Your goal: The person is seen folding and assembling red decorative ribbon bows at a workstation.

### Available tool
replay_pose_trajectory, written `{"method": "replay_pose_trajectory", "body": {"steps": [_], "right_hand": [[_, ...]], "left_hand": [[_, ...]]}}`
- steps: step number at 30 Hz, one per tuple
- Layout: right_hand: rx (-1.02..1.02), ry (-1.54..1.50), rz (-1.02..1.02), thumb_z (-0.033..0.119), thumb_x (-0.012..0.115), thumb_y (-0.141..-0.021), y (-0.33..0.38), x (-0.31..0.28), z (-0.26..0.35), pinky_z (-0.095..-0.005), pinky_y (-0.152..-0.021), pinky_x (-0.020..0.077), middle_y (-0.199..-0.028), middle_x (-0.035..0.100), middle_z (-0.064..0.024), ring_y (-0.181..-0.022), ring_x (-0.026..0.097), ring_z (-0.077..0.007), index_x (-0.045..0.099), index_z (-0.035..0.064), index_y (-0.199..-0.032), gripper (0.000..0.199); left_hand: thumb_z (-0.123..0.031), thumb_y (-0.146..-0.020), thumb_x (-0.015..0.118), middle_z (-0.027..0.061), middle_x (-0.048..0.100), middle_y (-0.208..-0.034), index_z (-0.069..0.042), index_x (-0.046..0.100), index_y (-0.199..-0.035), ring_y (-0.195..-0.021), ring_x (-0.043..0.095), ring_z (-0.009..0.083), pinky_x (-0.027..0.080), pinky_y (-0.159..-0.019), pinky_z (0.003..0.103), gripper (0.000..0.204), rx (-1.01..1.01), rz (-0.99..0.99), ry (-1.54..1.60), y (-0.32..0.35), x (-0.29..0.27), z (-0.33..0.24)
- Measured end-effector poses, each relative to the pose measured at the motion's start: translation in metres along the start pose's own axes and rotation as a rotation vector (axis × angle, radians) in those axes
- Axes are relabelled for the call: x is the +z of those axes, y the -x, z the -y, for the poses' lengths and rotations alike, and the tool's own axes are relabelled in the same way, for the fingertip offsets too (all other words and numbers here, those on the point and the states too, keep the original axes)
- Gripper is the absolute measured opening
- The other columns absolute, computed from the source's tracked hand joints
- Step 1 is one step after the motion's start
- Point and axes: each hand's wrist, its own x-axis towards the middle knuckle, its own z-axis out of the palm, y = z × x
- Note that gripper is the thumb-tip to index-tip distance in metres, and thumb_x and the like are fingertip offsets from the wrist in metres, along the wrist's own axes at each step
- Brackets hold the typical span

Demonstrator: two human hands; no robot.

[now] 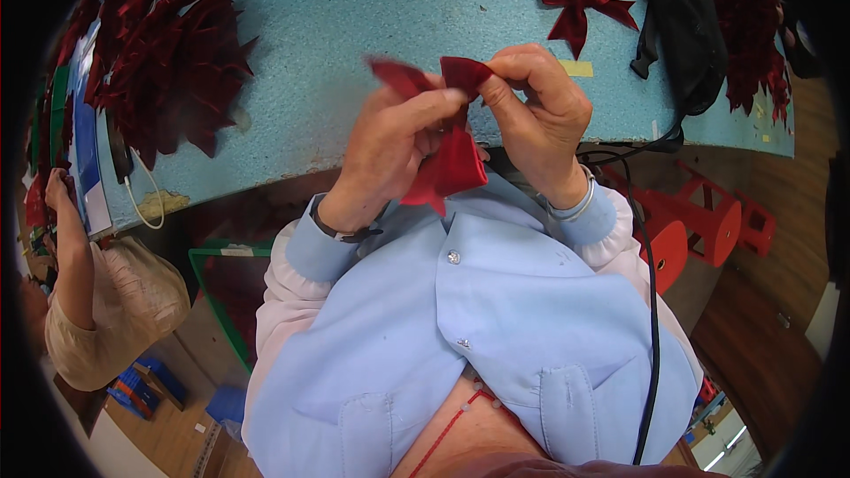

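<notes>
Both hands [390, 146] [540, 111] apparently pinch a red ribbon [447, 155]

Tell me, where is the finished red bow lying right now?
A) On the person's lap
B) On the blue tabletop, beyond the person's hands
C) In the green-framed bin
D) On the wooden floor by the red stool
B: the finished red bow lies flat on the blue tabletop, beyond the left hand and right hand, whose fingers pinch another red ribbon piece.

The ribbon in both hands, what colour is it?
Dark red ribbon, seen best in the head view.
</notes>
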Motion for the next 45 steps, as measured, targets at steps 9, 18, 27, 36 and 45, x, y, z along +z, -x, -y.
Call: {"method": "replay_pose_trajectory", "body": {"steps": [9, 18, 27, 36, 45], "right_hand": [[0.32, -0.276, -0.038, -0.003, 0.06, -0.082, 0.003, 0.002, -0.004, -0.0175, -0.056, 0.0439, -0.077, 0.059, -0.003, -0.065, 0.053, -0.0055, 0.058, -0.0027, -0.084, 0.003], [0.474, -0.403, -0.027, 0.0, 0.058, -0.085, -0.004, -0.008, -0.006, -0.0177, -0.055, 0.0446, -0.073, 0.06, -0.0021, -0.061, 0.055, -0.0057, 0.058, -0.001, -0.083, 0.002], [0.304, -0.15, 0.004, -0.003, 0.059, -0.082, -0.009, -0.028, 0.013, -0.0215, -0.059, 0.0475, -0.077, 0.06, -0.0053, -0.065, 0.056, -0.0094, 0.057, -0.0021, -0.086, 0.004], [-0.117, 0.227, 0.056, -0.006, 0.061, -0.077, -0.009, -0.056, 0.03, -0.0245, -0.064, 0.0486, -0.088, 0.059, -0.009, -0.075, 0.058, -0.0142, 0.057, -0.001, -0.094, 0.018], [0.564, -0.487, 0.262, 0.004, 0.06, -0.082, -0.025, -0.098, 0.053, -0.0239, -0.07, 0.0503, -0.093, 0.062, -0.0071, -0.079, 0.061, -0.012, 0.06, -0.0022, -0.097, 0.016]], "left_hand": [[0.001, -0.077, 0.059, 0.015, 0.06, -0.075, 0.006, 0.052, -0.087, -0.065, 0.064, 0.0232, 0.054, -0.059, 0.033, 0.012, 0.089, -0.048, -0.056, -0.007, 0.001, 0.011], [0.006, -0.075, 0.056, 0.0158, 0.06, -0.074, 0.006, 0.052, -0.087, -0.064, 0.064, 0.0246, 0.054, -0.061, 0.034, 0.013, 0.144, -0.16, -0.084, -0.012, 0.013, 0.014], [-0.001, -0.08, 0.06, 0.0141, 0.061, -0.076, 0.005, 0.053, -0.09, -0.065, 0.064, 0.022, 0.054, -0.06, 0.032, 0.014, 0.148, -0.07, -0.064, 0.001, 0.036, 0.01], [-0.009, -0.084, 0.061, 0.0103, 0.061, -0.075, 0.005, 0.058, -0.092, -0.065, 0.063, 0.0183, 0.053, -0.06, 0.028, 0.017, 0.214, -0.074, -0.134, 0.02, 0.055, 0.014], [-0.003, -0.079, 0.066, 0.0095, 0.061, -0.08, 0.002, 0.052, -0.096, -0.066, 0.062, 0.016, 0.052, -0.06, 0.027, 0.023, 0.312, -0.104, -0.252, 0.033, 0.071, 0.021]]}}
